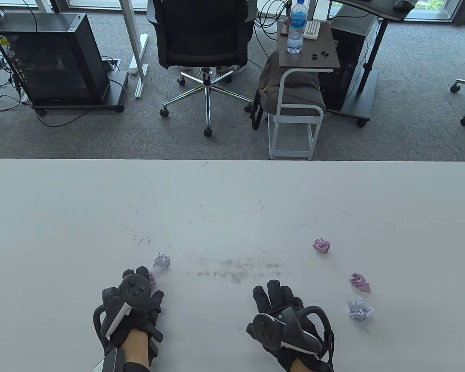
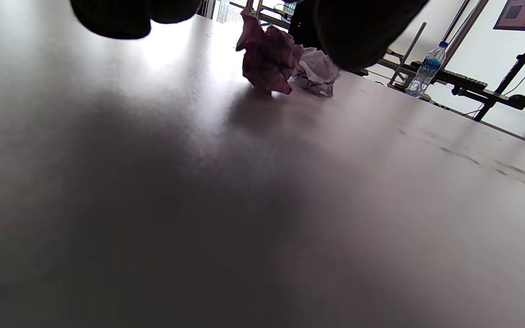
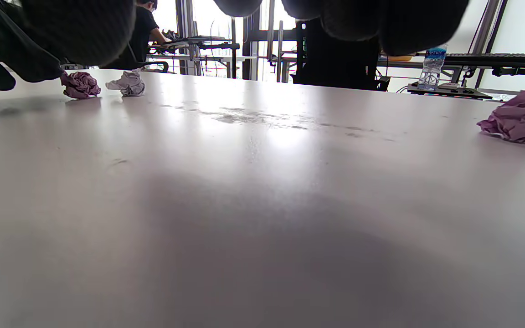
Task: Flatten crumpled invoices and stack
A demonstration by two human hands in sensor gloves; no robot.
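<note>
We see both gloved hands low on the white counter (image 1: 232,201), near its bottom edge in the table view. Left hand (image 1: 133,306) sits w/ its fingertips at a pink crumpled invoice (image 1: 151,277), mostly hidden under the glove; the left wrist view shows that pink ball (image 2: 268,59) right by the fingers (image 2: 358,32), but whether the grip is pinching it or just touching we can't tell. A pale lavender-white ball (image 1: 161,262) lies just beyond it, the two nearly touching. Right hand (image 1: 285,317) is flat, palm down, fingers straight and spread, grip released, holding nothing. To its right, three more crumpled invoices, all apart from the hand: a pink one (image 1: 321,246) farthest up, a second pink one (image 1: 360,282) below it, and a whitish-lavender one (image 1: 360,309) nearest the counter's bottom edge. Grey scuff marks (image 1: 236,269) smear the counter between the hands. Beyond the counter: black office chair (image 1: 203,35), a small side table w/ a clear water bottle (image 1: 297,27), blue label, text too small to read. No writing legible on the invoices either.
</note>
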